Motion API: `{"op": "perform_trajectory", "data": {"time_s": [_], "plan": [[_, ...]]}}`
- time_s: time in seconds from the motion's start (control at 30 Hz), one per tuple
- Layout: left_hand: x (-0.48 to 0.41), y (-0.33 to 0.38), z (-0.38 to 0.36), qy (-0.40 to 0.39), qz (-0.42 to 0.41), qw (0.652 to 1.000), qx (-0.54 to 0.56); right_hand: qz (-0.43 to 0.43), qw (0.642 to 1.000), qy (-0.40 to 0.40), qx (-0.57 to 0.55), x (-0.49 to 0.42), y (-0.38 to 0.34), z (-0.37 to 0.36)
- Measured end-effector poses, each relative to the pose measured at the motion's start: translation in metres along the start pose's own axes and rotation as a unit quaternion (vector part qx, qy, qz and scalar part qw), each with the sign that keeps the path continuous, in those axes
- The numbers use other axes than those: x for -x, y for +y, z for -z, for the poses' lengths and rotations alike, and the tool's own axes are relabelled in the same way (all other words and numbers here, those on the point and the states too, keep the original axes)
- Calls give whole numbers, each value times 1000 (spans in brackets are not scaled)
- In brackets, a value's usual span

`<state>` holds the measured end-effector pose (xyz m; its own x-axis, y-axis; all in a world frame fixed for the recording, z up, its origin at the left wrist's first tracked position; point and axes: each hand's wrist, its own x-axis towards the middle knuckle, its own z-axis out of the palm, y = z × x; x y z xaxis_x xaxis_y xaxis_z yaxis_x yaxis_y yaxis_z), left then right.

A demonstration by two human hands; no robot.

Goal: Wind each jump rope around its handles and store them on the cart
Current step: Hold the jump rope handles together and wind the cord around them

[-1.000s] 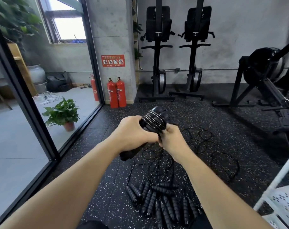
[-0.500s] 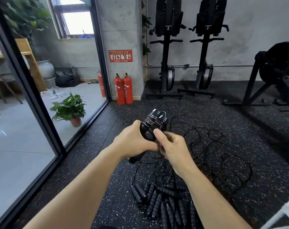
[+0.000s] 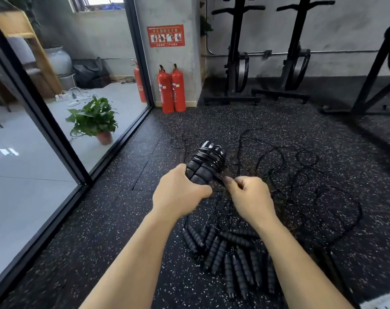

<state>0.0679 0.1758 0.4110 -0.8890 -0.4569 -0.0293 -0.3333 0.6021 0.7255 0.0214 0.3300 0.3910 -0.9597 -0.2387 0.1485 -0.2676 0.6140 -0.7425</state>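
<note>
My left hand [image 3: 180,195] grips a pair of black foam jump-rope handles [image 3: 204,166] held side by side, their far ends wrapped in several turns of thin black rope. My right hand [image 3: 248,195] pinches the loose end of that rope just right of the handles. Below my hands, several more black handles [image 3: 232,255] lie in a heap on the floor. Their thin ropes [image 3: 305,175] sprawl in tangled loops to the right. Only a white corner of the cart [image 3: 383,303] shows at the bottom right.
A glass partition with a black frame [image 3: 62,139] runs along the left, a potted plant [image 3: 93,120] behind it. Two red fire extinguishers [image 3: 171,90] stand by the concrete pillar. Black gym machines [image 3: 265,63] line the back wall and right side.
The view has tilted down and the white cart has slid almost out of sight. My right hand has moved off the wound handles to the right and now pinches the rope's loose end.
</note>
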Motion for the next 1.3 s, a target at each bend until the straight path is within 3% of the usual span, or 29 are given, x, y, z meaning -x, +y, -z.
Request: {"op": "perform_trajectory", "data": {"time_s": [0.2, 0.37, 0.5, 0.63, 0.77, 0.9, 1.1, 1.3], "plan": [[-15, -23, -15, -2, 22, 999, -34, 2, 984, -53, 171, -5, -4, -2], [-29, -35, -11, -10, 14, 995, -100, 1, 971, -103, 214, 3, -10, 5], [-31, -36, -7, 4, -9, 984, -176, 55, 970, -82, 220, 15, -26, 24], [-19, -29, -17, -22, -84, 950, -302, 129, 971, -3, 200, 15, -35, 35], [-1, -18, -27, -55, -235, 896, -372, 156, 973, 35, 164, -1, -16, 33], [11, -11, -26, -117, -346, 858, -362, 157, 980, 18, 123, -13, 0, 31], [11, -13, -23, -103, -460, 843, -260, 92, 993, -78, -7, -20, 20, 28], [9, -12, -23, -109, -491, 844, -188, -26, 973, -215, -78, -23, 25, 25]]}}
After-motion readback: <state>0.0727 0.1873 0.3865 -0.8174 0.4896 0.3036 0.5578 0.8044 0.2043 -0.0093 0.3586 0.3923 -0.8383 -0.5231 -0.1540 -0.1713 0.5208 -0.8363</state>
